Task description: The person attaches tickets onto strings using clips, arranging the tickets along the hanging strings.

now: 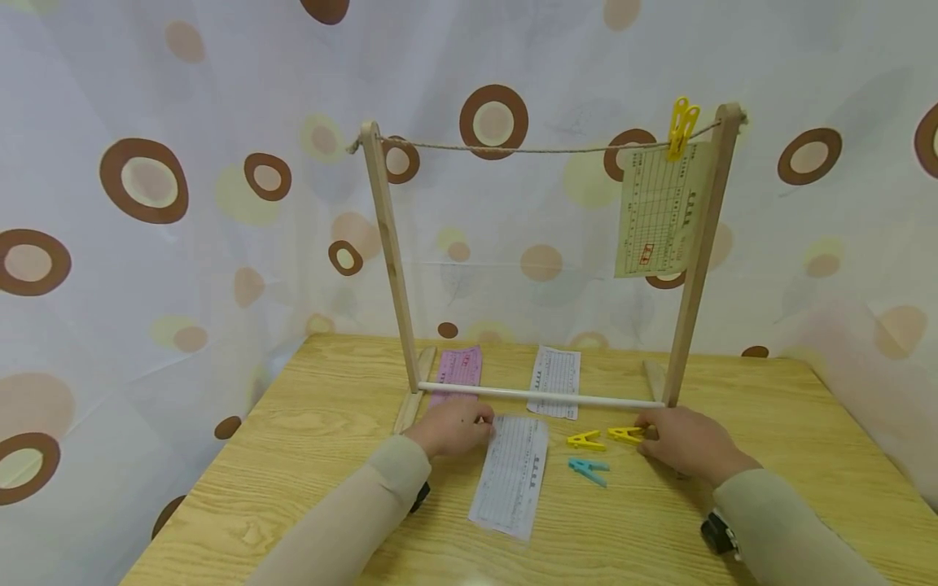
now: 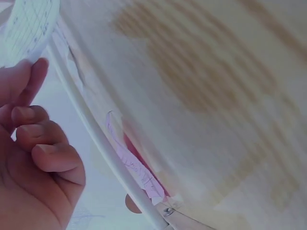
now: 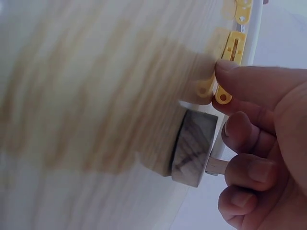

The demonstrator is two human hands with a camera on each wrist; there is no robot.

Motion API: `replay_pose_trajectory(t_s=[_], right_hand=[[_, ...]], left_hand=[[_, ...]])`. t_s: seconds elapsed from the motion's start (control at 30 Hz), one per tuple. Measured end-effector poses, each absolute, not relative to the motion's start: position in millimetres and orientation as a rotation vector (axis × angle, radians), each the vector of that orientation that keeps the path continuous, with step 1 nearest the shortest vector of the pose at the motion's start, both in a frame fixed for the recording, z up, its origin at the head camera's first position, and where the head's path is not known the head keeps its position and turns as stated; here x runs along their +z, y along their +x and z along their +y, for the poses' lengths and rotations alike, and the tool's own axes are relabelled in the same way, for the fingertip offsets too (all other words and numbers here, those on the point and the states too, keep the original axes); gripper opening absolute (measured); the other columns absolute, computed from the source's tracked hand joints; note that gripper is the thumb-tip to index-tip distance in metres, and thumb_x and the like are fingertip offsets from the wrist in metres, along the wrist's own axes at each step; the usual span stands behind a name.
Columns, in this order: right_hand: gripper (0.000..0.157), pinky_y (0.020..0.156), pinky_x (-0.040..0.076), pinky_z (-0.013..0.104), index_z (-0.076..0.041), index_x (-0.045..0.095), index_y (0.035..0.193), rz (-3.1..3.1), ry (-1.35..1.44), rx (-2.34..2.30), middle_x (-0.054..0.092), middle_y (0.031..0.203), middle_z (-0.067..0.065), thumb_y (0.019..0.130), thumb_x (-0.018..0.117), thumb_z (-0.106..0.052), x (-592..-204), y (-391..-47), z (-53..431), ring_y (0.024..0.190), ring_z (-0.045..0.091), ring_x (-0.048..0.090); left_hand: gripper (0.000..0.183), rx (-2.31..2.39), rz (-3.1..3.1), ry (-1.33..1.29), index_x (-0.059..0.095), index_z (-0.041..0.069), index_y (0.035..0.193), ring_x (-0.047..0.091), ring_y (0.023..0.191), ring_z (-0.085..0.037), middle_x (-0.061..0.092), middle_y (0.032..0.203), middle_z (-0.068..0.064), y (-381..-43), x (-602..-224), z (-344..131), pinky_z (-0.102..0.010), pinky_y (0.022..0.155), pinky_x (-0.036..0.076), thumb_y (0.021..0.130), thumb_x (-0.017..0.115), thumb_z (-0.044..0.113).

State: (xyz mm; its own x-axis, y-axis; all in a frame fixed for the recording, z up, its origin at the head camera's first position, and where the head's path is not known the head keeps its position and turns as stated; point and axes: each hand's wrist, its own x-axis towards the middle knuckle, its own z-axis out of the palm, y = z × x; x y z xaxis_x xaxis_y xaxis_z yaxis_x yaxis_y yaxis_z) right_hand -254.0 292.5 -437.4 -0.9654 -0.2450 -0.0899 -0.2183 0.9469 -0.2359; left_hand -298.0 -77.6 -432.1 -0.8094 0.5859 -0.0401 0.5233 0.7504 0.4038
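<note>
My left hand (image 1: pixel 458 427) pinches the top corner of a white printed slip (image 1: pixel 510 476) between thumb and index finger; in the left wrist view the slip (image 2: pixel 31 26) rises from those fingertips. At the right, my right hand (image 1: pixel 689 443) has thumb and index finger on the end of a yellow clothespin (image 1: pixel 624 435), seen closer as the clothespin (image 3: pixel 231 62) in the right wrist view. Beside it on the table lie another yellow clothespin (image 1: pixel 586 440) and a blue clothespin (image 1: pixel 589 470).
A wooden frame (image 1: pixel 392 252) carries a rope (image 1: pixel 506 150) above and a white bar (image 1: pixel 542 396) below. Yellow clothespins (image 1: pixel 681 130) clip a yellowish slip (image 1: pixel 655 212) to the rope's right end. A pink slip (image 1: pixel 460 366) and another white slip (image 1: pixel 555 381) lie near the bar.
</note>
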Motion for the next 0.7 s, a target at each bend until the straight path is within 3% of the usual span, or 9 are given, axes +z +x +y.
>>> replay_pose_trajectory(t_s=[0.2, 0.37, 0.53, 0.7], right_hand=[[0.032, 0.065, 0.050, 0.044, -0.015, 0.070, 0.116, 3.003, -0.361, -0.372, 0.070, 0.095, 0.004, 0.086, 0.075, -0.026, -438, -252, 296, 0.075, 0.019, 0.061], [0.035, 0.054, 0.038, 0.036, -0.012, 0.064, 0.118, 3.017, -0.381, -0.495, 0.054, 0.075, -0.004, 0.088, 0.072, -0.025, -432, -247, 299, 0.060, 0.016, 0.046], [0.030, 0.053, 0.033, 0.033, -0.012, 0.060, 0.117, 3.021, -0.395, -0.620, 0.049, 0.074, -0.001, 0.092, 0.069, -0.026, -429, -245, 302, 0.056, 0.015, 0.040], [0.028, 0.056, 0.036, 0.032, -0.011, 0.059, 0.114, 3.007, -0.431, -0.792, 0.048, 0.073, -0.001, 0.096, 0.069, -0.031, -422, -243, 304, 0.058, 0.013, 0.041]], left_hand=[[0.017, 0.610, 2.822, 0.983, 0.074, 0.022, 0.090, 0.048, 0.065, -0.006, 0.058, 0.075, 0.013, -299, -427, -76, -0.025, 0.057, 0.040, 0.101, 0.063, 0.031], [0.021, 0.620, 2.816, 1.038, 0.071, 0.021, 0.086, 0.045, 0.065, -0.007, 0.054, 0.071, 0.010, -297, -423, -75, -0.025, 0.056, 0.036, 0.102, 0.062, 0.030], [0.023, 0.631, 2.831, 1.073, 0.072, 0.017, 0.087, 0.044, 0.066, -0.008, 0.052, 0.071, 0.010, -295, -420, -75, -0.025, 0.057, 0.036, 0.102, 0.061, 0.031], [0.022, 0.659, 2.845, 1.076, 0.073, 0.021, 0.094, 0.047, 0.067, -0.007, 0.056, 0.076, 0.012, -293, -417, -74, -0.024, 0.058, 0.039, 0.104, 0.058, 0.034]])
